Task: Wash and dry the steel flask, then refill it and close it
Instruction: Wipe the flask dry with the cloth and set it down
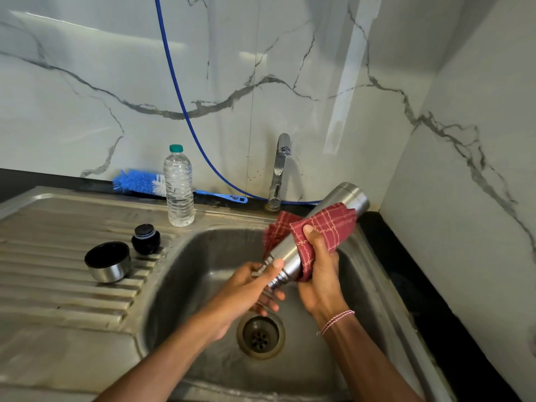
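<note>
Over the sink basin, just right of the frame's centre, the steel flask [285, 253] is held tilted, its uncapped neck low toward the centre and its base high toward the right, near the tap [280, 169]. The right hand [319, 274] grips the flask's body through a red checked cloth [330, 224] wrapped round its middle, thumb on top. The left hand [255, 285] curls its fingers round the neck end, thumb lying along the steel. A red-and-white thread [335, 322] circles the right wrist. Below both hands the drain [260, 333] sits in the floor of the sink [203, 250]. Left of centre, on the ribbed drainboard [58, 242], the flask's steel cup [108, 265] rests mouth upward, dark inside. The black stopper [146, 238] stands just beside it toward the back, not touching it. Farther back a clear plastic bottle [179, 187] with a green cap stands upright at the drainboard's rear edge. Behind it a blue bottle brush [139, 181] lies on the dark surface [29, 181] along the marble wall [87, 82]. A blue hose [185, 111] runs from the top of the frame down past the tap's base.
</note>
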